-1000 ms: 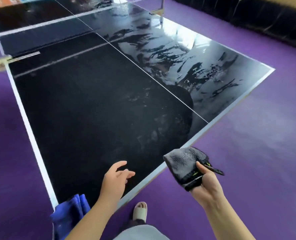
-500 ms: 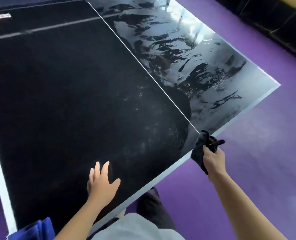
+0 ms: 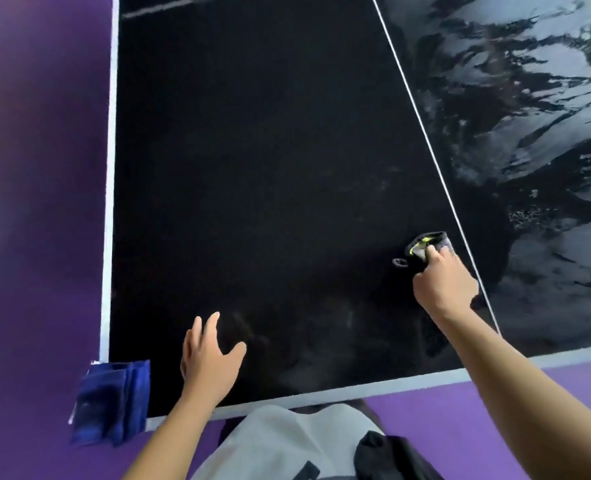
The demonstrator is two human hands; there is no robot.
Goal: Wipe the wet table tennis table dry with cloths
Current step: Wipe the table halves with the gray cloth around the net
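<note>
Right hand (image 3: pixel 443 285) has come in from past the near edge and is now over the bench (image 3: pixel 252 150). It has the grey cloth (image 3: pixel 429 249) down on the top, just left of the white centre line (image 3: pixel 422 126). Left hand (image 3: pixel 207 358) has slid further on too.

Bench: flat, hard, matte black, white border. Left half looks dry bar faint smears near the near edge. Right half (image 3: pixel 529 133) is sheeted in glossy water patches. My read: roughly half done, right side all to do.

Floor (image 3: pixel 27 168): purple.

Blue cloth (image 3: pixel 112 400): folded, plush, draped over the near-left corner, nobody holding it.

Left hand: fingers spread, holding nothing; can't tell if it touches the top. Right hand: fingers curled tight round the grey cloth.

Grey cloth: bunched, soft nap, yellow-green trim.
</note>
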